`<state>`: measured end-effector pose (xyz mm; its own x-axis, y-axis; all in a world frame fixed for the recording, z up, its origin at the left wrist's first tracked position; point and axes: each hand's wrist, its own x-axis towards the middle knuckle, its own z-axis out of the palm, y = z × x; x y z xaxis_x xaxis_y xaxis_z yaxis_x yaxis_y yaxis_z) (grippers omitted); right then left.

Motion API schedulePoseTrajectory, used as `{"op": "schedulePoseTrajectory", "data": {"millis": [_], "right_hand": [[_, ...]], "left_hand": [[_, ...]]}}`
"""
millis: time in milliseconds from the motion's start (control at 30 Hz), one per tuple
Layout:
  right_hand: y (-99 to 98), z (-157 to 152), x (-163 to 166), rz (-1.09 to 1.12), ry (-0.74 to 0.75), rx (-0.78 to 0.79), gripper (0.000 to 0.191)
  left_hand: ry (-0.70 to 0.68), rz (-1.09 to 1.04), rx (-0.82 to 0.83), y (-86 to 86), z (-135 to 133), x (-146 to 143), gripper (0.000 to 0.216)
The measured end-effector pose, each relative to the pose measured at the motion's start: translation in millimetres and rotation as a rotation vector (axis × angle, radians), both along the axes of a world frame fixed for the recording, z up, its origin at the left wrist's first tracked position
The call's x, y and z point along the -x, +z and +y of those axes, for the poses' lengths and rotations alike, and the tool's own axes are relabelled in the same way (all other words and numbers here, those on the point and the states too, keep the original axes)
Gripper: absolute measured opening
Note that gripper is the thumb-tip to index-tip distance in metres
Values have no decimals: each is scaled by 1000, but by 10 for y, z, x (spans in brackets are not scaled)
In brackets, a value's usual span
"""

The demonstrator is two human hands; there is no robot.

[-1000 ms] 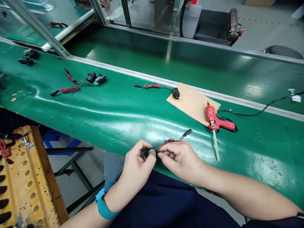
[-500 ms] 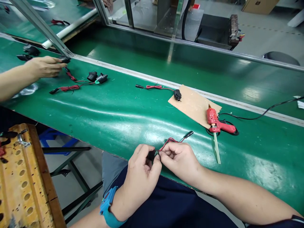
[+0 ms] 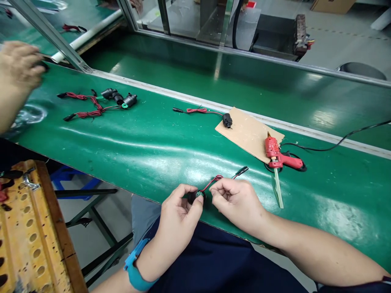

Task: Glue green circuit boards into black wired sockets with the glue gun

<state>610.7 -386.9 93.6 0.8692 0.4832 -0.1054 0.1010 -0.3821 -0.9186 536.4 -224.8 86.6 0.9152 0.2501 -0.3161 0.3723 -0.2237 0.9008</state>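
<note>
Left hand (image 3: pixel 179 213): black socket (image 3: pixel 195 197) pinched | right hand (image 3: pixel 236 201): red-black lead (image 3: pixel 214 181) gripped; best kept slack near the joint.

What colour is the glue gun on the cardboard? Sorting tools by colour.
Red glue gun, seen in the head view.

A red hot-glue gun (image 3: pixel 279 156) lies at three o'clock of a brown cardboard sheet (image 3: pixel 249 132) on the green conveyor belt (image 3: pixel 137 138). At nine o'clock, black cylindrical parts with red-black leads (image 3: pixel 100 101) cluster; a co-worker's hand (image 3: pixel 18 67) hovers beyond.
</note>
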Motion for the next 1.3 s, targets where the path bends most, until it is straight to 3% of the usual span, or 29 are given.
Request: {"op": "schedulePoseTrajectory", "data": {"millis": [367,600,800,967,1133,1300], "right_hand": [[13,-9,13,-98,71,47,17],[309,-175,-67,10,445,7,20],[180,-144,-160,-16,325,110,17],[69,-45,-111,9,252,69,17],[7,2,-58,202,139,-10,14],[-54,25,-15,214,60,-27,13]], "left_hand": [[33,47,97,6,31,27,32],[45,72,182,-31,81,37,38],[27,105,260,-27,92,48,41],[-9,123,226,-3,108,67,43],[-20,-1,98,-47,91,112,37],[-43,-203,-82,-148,68,145,25]]}}
